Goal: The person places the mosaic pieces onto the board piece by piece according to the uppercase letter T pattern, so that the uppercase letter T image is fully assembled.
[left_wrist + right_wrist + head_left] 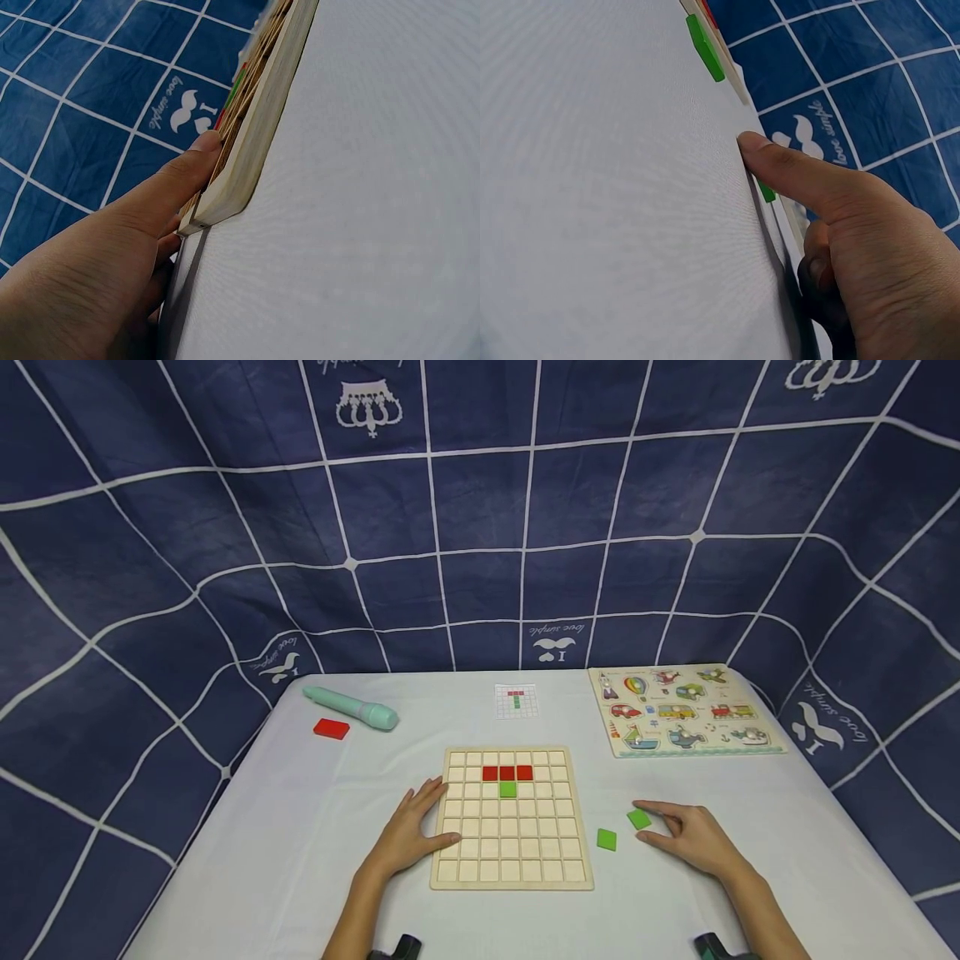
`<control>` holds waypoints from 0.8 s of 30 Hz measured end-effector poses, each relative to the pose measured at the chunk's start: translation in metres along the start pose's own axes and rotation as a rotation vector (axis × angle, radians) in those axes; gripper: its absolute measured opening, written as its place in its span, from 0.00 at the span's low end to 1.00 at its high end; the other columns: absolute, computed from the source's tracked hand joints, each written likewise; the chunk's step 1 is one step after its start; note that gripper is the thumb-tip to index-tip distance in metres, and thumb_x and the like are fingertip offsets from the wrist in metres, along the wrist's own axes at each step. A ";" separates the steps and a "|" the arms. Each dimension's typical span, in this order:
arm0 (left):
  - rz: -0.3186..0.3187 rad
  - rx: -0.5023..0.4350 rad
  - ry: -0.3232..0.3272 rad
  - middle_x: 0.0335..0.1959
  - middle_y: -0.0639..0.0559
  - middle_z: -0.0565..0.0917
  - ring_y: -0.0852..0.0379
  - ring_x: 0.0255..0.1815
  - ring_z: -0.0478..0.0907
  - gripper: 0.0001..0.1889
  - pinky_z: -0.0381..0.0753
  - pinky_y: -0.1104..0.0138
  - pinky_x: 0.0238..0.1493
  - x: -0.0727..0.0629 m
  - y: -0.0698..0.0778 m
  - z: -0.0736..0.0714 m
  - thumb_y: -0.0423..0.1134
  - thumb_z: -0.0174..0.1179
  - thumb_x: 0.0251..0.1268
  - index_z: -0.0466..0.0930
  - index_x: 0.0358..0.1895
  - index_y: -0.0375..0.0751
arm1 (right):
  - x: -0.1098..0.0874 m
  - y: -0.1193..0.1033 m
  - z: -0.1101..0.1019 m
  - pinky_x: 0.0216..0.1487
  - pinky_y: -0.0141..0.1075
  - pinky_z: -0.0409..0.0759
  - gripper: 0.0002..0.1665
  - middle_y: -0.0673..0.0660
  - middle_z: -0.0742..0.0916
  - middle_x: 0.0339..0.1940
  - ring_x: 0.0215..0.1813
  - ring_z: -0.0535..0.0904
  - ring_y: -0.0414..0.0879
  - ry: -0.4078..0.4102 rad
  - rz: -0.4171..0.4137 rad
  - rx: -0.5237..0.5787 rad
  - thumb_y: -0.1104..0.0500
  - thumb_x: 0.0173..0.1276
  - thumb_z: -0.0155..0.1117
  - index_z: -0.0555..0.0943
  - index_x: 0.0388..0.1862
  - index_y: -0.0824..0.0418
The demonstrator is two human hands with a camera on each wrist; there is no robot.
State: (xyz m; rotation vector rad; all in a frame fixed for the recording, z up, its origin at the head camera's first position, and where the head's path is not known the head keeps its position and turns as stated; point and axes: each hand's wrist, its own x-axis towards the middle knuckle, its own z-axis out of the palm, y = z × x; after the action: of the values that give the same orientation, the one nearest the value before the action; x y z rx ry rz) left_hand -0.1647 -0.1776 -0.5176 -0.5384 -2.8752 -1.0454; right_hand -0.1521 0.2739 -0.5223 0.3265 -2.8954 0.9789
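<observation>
A wooden grid board point(510, 887) holds three red tiles point(507, 773) in a row, and one green tile point(507, 789) sits under the middle one. My left hand point(408, 835) rests at the board's left side, its thumb point(206, 141) lying on the board's edge in the left wrist view. To the right of the board, my right hand point(693, 837) has thumb and index finger apart on either side of a loose green tile point(639, 818). That tile lies on the table, partly hidden by the thumb in the right wrist view. Another green tile point(607, 839) lies nearer the board.
Behind the board lies a small pattern card point(517, 702) with a red and green T shape. A vehicle picture puzzle point(686, 710) is at the back right. At the back left are a mint-green stick-shaped object point(351, 707) and a red piece point(332, 728).
</observation>
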 end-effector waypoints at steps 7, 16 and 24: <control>-0.010 0.002 0.001 0.69 0.49 0.62 0.53 0.71 0.51 0.46 0.42 0.57 0.71 0.001 0.000 0.001 0.61 0.68 0.43 0.65 0.66 0.41 | -0.001 0.001 -0.004 0.14 0.28 0.57 0.25 0.41 0.63 0.07 0.13 0.54 0.34 0.003 0.016 0.017 0.42 0.47 0.73 0.84 0.45 0.48; -0.011 0.006 -0.001 0.69 0.49 0.62 0.52 0.71 0.51 0.46 0.42 0.57 0.71 0.002 -0.001 0.001 0.61 0.68 0.43 0.65 0.66 0.42 | -0.002 0.002 -0.004 0.14 0.27 0.57 0.19 0.40 0.63 0.08 0.14 0.55 0.33 0.024 0.009 0.028 0.46 0.48 0.74 0.85 0.40 0.49; -0.012 0.007 -0.002 0.69 0.49 0.62 0.52 0.71 0.52 0.46 0.42 0.58 0.71 0.001 -0.001 0.001 0.62 0.67 0.43 0.65 0.66 0.42 | -0.001 0.002 -0.003 0.14 0.27 0.56 0.18 0.40 0.63 0.08 0.14 0.55 0.33 0.034 0.004 0.024 0.46 0.47 0.75 0.85 0.39 0.48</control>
State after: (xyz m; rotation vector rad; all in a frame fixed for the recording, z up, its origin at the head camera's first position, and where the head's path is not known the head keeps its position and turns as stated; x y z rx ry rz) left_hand -0.1659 -0.1777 -0.5185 -0.5230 -2.8865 -1.0369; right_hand -0.1511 0.2776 -0.5210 0.3031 -2.8574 1.0103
